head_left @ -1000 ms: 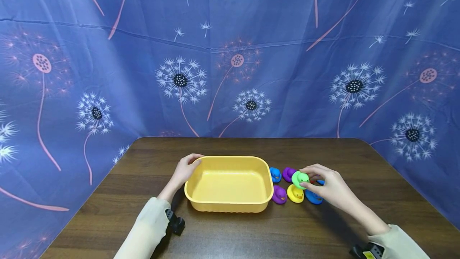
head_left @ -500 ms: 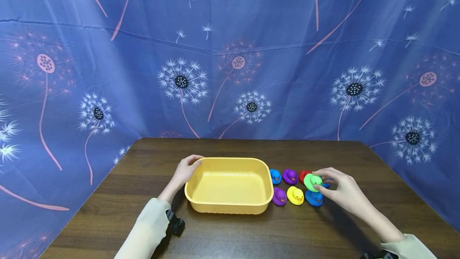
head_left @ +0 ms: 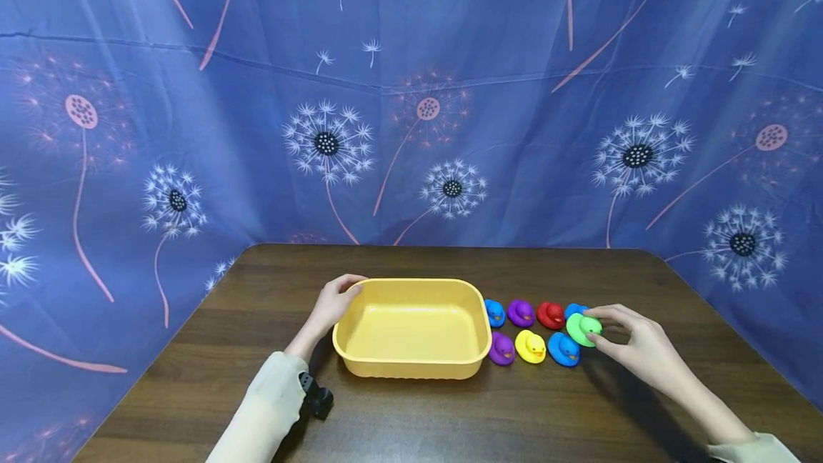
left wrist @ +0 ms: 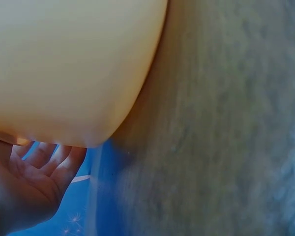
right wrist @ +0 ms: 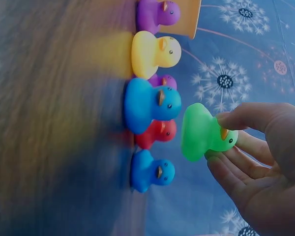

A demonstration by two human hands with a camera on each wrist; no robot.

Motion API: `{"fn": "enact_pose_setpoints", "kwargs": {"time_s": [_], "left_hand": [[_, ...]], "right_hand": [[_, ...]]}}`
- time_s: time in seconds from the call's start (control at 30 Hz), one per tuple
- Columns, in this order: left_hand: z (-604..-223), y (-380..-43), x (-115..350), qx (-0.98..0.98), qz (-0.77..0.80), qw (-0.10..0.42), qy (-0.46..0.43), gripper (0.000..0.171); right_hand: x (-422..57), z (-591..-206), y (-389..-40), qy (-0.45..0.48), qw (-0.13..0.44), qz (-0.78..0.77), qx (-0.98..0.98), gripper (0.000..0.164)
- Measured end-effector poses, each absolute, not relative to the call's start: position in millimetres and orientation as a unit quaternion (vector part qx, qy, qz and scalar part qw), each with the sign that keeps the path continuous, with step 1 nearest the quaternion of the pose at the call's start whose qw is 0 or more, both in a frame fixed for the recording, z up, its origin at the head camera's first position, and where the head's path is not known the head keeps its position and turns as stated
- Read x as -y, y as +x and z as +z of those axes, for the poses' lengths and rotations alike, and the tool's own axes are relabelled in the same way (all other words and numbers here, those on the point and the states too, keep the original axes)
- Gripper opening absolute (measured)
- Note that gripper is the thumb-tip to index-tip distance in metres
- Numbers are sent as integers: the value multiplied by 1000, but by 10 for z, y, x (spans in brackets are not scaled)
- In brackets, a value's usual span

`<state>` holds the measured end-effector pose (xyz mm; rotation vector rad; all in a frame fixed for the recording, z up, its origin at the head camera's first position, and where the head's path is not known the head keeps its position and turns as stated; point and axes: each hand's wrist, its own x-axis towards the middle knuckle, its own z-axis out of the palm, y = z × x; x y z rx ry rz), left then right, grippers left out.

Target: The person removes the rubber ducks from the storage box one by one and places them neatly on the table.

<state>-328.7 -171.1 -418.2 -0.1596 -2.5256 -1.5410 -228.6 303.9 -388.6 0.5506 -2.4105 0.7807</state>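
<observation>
My right hand [head_left: 643, 345] pinches a green rubber duck [right wrist: 201, 132] between thumb and fingers. In the right wrist view the duck is held up off the wooden table, beside two rows of rubber ducks. The nearest ones are a front blue duck [head_left: 564, 349] and a back blue duck [right wrist: 151, 171], the latter partly covered by the green duck in the head view. My left hand [head_left: 331, 306] grips the left rim of a yellow plastic basin [head_left: 411, 370]. In the left wrist view its fingers [left wrist: 64, 164] reach up to the basin's edge, fingertips hidden behind it.
Right of the basin stand a red duck [head_left: 550, 315], a yellow duck [head_left: 530, 346], two purple ducks and another blue duck [head_left: 494, 313] close against the basin wall. The brown table [head_left: 450, 420] ends at a blue dandelion-print cloth [head_left: 527, 127].
My right hand has carried the green duck rightward, from above the purple and yellow ducks to the right end of the rows, uncovering the red duck. The left hand stays on the basin.
</observation>
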Motion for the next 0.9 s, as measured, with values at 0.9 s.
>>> {"fn": "enact_pose_setpoints", "kwargs": {"time_s": [0.9], "left_hand": [[-4174, -3294, 1724, 845, -526, 80, -54, 24]], "right_hand": [[-3237, -4123, -2247, 138, 189, 270, 934, 33]]}}
